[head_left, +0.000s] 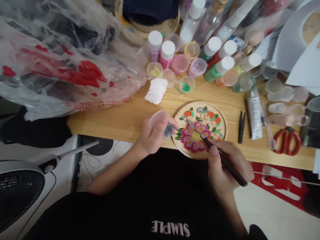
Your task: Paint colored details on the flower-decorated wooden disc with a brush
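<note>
Gripping a knife, the right hand is slanting it over a painted board, the left hand is grasping a small cup beside the board

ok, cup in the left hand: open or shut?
Open. The left hand holds the cup with its clear lid up, off the top; blue shows inside.

Pink, yellow-centred flower on pale disc

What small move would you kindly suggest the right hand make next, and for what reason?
Perhaps dip the tool into the cup: the left hand holds it beside the disc, blue shows inside, and some petals look uncoloured.
</note>
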`<state>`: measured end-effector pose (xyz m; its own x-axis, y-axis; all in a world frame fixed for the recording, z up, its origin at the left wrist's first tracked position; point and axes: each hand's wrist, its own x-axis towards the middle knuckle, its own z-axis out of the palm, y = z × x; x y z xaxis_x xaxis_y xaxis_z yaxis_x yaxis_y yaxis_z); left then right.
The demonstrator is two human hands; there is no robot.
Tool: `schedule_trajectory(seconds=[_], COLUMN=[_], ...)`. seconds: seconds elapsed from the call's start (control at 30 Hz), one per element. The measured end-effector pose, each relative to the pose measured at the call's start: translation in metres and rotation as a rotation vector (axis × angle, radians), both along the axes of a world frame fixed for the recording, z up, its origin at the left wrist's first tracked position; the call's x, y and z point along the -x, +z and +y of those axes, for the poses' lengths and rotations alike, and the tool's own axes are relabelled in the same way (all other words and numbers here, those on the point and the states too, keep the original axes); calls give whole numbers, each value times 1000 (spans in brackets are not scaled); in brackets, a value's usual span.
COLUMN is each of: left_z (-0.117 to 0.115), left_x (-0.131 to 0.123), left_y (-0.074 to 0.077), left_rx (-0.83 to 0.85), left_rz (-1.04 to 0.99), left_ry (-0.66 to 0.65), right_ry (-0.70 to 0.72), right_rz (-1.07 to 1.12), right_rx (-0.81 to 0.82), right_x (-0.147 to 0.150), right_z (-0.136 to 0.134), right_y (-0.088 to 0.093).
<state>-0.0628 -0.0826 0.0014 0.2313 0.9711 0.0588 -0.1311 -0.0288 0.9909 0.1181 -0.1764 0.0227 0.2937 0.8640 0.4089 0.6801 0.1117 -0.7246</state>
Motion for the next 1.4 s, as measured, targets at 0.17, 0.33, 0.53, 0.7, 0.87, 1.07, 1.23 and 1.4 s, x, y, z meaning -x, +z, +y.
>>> schedule_trajectory(seconds=[0.17, 0.33, 0.53, 0.7, 0.87, 1.07, 1.23, 1.4], left_z=[0, 2, 4, 6, 8, 9, 10, 10], left_x=[0, 0, -4, -7, -12, -16, -16, -15], left_y=[-2, 0, -1, -3, -2, 0, 2, 2], left_rx=[43, 129, 180, 189, 143, 126, 135, 149], left_rz=[32, 85, 69, 147, 162, 159, 174, 169], left_ry=[15, 11, 31, 120, 172, 213, 196, 183], right_ry=[-159, -249, -239, -227, -188, -183, -166, -99], right_rz=[329, 822, 1116, 1235, 1260, 1316, 1354, 1347], right_rx=[-4, -118, -4, -8, -36, -61, -46, 16], right_x=[-1, -15, -40, -55, -77, -100, -104, -103], right_z=[4, 18, 23, 20, 17, 13, 13, 20], right_y=[1, -3, -8, -10, -9, -8, -15, -20])
